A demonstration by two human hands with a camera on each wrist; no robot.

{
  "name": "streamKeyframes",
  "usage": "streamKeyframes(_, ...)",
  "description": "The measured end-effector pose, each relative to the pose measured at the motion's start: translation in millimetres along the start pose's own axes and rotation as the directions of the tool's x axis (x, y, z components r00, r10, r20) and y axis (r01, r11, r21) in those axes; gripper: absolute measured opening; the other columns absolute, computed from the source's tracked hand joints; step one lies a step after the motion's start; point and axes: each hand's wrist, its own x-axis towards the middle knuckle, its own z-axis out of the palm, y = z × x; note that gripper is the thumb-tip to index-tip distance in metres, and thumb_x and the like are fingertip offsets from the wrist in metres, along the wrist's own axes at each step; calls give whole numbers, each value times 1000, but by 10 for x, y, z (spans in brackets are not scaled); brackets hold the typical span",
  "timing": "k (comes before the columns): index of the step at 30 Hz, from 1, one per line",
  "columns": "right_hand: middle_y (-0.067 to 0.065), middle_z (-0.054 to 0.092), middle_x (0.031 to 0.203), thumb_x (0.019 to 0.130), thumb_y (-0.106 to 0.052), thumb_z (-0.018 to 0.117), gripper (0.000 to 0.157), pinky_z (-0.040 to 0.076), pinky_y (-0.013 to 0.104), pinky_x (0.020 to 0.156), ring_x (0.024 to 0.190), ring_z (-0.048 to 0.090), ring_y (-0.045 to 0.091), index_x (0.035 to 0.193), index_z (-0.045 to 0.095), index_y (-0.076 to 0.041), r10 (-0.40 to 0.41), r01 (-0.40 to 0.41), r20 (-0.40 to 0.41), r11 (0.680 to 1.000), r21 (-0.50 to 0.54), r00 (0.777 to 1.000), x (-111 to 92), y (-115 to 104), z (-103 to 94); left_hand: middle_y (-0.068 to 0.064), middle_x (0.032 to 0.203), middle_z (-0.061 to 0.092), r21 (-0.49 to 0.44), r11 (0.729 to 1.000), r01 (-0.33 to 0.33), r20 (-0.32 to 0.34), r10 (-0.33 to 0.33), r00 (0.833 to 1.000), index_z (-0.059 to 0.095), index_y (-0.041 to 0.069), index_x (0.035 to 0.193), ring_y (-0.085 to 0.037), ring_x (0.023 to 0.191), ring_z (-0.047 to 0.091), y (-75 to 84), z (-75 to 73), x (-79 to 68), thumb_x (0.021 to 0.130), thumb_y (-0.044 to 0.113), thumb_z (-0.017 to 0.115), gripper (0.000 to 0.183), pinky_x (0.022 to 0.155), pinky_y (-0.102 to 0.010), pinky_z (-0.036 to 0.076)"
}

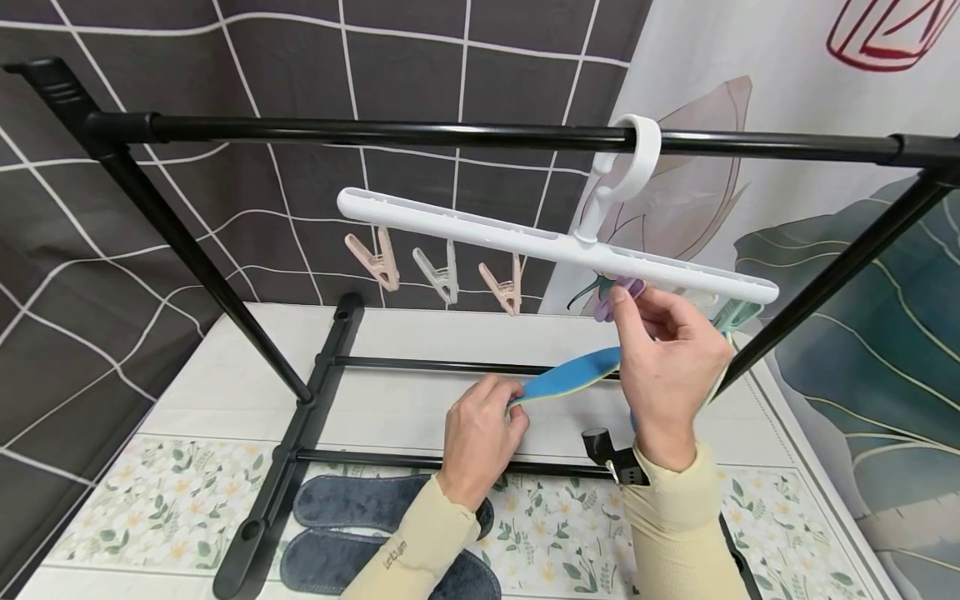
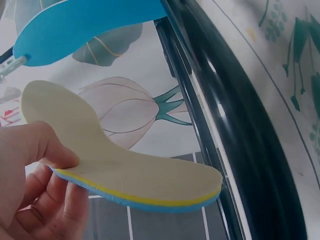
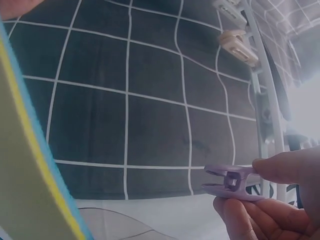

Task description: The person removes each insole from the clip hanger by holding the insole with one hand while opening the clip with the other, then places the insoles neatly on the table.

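My left hand [image 1: 480, 437] grips a shoe insole [image 1: 570, 377], blue on one face, with a yellow layer along its edge. Its beige face shows in the left wrist view, the thumb lying on it and fingers beneath. Higher up, my right hand [image 1: 667, 358] pinches a purple clothespin [image 3: 225, 191] between thumb and fingers, its jaws parted, just under the white hanger [image 1: 465, 229]. A second blue insole [image 2: 90, 30] hangs from a pale clip [image 2: 14, 66]; in the head view the right forearm and hand mostly hide it.
The hanger hooks over a black rack bar [image 1: 375, 132]. Clothespins, pink [image 1: 378, 262] and grey [image 1: 441, 273], dangle from its left half; a green one [image 1: 738, 312] is at the right end. Dark slippers [image 1: 352, 500] lie below, near the lower rails [image 1: 420, 364]. Behind hangs a checked curtain [image 1: 300, 83].
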Motion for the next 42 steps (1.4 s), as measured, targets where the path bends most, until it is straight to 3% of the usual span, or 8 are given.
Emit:
streamKeyframes(16,6,71,80,75,-21,75,24,53,21,64,67,68,12,86,73,0,-19,19,51,1000,-2,999,34,262,-91,6,81,60,-3,996,-85,37,86,996,70,16,85,-7,65,55,38,-26,-77,75,7,66,14,54,-22,46)
streamKeyframes(28,9,70,79,74,-17,76,22,54,22,62,67,68,15,87,72,1,4,-7,60,999,47,998,65,280,-118,6,84,60,-36,990,-139,60,141,988,70,16,85,-7,69,57,88,-30,-150,77,5,61,17,54,-19,46)
streamKeyframes(37,12,70,82,74,-13,77,23,53,20,63,67,68,11,89,72,2,59,-61,61,998,24,996,57,190,-136,6,84,59,-62,976,-211,114,217,969,69,16,86,-7,71,57,153,-63,-218,77,4,61,17,58,-16,47)
streamKeyframes(42,10,70,83,75,-16,76,23,54,22,63,69,68,15,91,72,0,26,-29,71,999,35,997,51,185,-153,7,84,59,-64,968,-241,139,248,959,69,17,87,-5,70,55,199,-80,-267,79,5,60,17,57,-14,45)
